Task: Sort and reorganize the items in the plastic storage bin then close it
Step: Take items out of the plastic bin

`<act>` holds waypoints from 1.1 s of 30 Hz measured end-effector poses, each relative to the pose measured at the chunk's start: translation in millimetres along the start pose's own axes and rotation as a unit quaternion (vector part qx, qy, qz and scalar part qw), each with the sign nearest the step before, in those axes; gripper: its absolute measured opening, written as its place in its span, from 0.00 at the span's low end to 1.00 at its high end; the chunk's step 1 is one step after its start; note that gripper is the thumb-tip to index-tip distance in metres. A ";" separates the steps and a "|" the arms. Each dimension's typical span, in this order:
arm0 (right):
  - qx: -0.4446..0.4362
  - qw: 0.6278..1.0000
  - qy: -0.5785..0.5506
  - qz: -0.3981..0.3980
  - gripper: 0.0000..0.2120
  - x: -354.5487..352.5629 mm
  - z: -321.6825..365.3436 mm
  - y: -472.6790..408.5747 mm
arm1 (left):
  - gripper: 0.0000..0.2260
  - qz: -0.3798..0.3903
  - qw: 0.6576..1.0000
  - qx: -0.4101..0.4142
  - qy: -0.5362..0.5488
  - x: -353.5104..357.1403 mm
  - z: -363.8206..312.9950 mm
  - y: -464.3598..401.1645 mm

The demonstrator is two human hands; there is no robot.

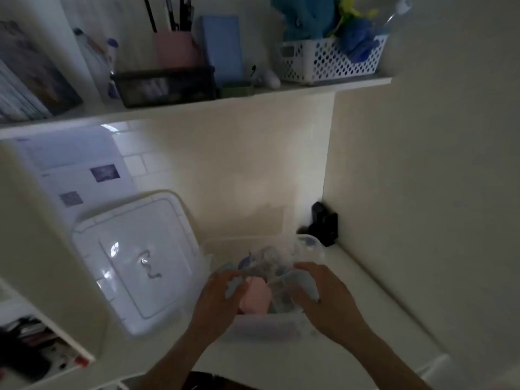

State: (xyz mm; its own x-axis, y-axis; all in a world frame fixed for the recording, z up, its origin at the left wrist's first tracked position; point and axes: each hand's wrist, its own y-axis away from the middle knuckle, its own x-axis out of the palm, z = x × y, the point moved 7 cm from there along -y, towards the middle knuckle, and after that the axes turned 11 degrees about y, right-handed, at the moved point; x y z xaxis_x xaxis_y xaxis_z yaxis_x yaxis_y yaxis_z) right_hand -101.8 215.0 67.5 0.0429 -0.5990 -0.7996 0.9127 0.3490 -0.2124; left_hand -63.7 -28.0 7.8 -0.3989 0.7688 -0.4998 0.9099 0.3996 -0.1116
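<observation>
A clear plastic storage bin (264, 329) stands open on the white desk, low in the head view. Both my hands reach into it. My left hand (216, 299) curls around a pink block-shaped item (254, 298) inside the bin. My right hand (326, 296) grips a clear plastic piece (292, 280) among the blurred bluish and transparent contents. The bin's white lid (132, 260) leans upright against the wall to the left of the bin. The picture is blurred, so the small items inside cannot be told apart.
A black object (323, 223) sits in the back right corner of the desk. Above runs a shelf (253, 94) with a black tray, a pink pen cup, a blue box and a white perforated basket (332, 60) of plush toys. A side cubby with papers is at lower left.
</observation>
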 end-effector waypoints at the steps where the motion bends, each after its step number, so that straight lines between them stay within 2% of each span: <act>1: -0.003 1.000 0.008 0.017 0.28 6.2 -2.0 -9.4 | 0.14 0.009 1.000 0.004 -0.021 4.9 1.7 -6.9; 6: 0.017 0.991 0.075 0.109 0.27 61.8 -30.1 -55.1 | 0.19 0.027 0.994 -0.015 -0.106 25.7 17.5 -32.3; 10: 0.000 0.985 0.127 0.121 0.28 117.3 -57.1 -69.9 | 0.24 0.018 0.974 0.018 -0.225 40.3 45.4 -42.1; 14: -0.036 0.975 0.186 0.114 0.30 162.8 -67.6 -61.2 | 0.25 0.075 0.946 0.028 -0.313 69.4 108.4 -48.2; 16: -0.067 0.976 0.189 0.086 0.27 177.2 -72.5 -52.1 | 0.25 0.104 0.928 0.068 -0.351 80.6 120.1 -37.1; 17: -0.076 0.976 0.193 0.074 0.25 181.6 -75.1 -46.9 | 0.25 0.118 0.927 0.069 -0.349 83.8 121.8 -30.5; 20: -0.079 0.975 0.202 0.045 0.21 185.3 -79.6 -36.1 | 0.25 0.098 0.936 0.043 -0.334 81.3 107.1 -21.9; 27: -0.070 0.978 0.191 0.042 0.24 185.7 -81.6 -42.9 | 0.24 0.102 0.944 0.029 -0.313 80.1 108.0 -27.1; 31: -0.054 0.982 0.180 0.013 0.29 182.6 -79.9 -57.4 | 0.23 0.117 0.955 0.011 -0.272 79.9 111.6 -43.8; 33: 0.006 0.977 0.213 0.026 0.35 184.2 -83.7 -71.2 | 0.21 0.130 0.946 0.046 -0.292 85.2 114.9 -57.0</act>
State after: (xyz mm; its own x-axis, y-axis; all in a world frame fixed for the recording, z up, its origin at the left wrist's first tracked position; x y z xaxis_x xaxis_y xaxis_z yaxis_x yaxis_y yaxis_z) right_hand -192.9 140.1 -111.7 -0.0818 -0.2256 -0.9708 0.9183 0.3616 -0.1614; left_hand -136.4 -42.6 -127.1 -0.0529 0.4180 -0.9069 0.9855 0.1687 0.0202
